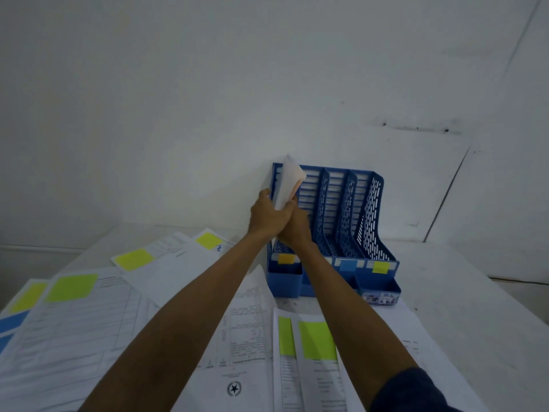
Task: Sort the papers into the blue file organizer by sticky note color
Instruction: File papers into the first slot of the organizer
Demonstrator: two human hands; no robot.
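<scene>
The blue file organizer (368, 221) stands against the wall with several slots, fronted by an orange label (285, 258), a blue label (347, 265) and a yellow label (380, 267). Both hands hold a white sheaf of papers (286, 185) upright in the leftmost slot, above the orange label. An orange edge shows on its right side. My left hand (267, 214) grips the papers from the left. My right hand (297, 221) grips them from the right, pressed against the left hand.
Loose papers with yellow-green sticky notes (72, 287) (317, 340) (134, 259) cover the white table in front and to the left. A blue sheet (9, 325) lies at the left edge. The wall stands right behind the organizer.
</scene>
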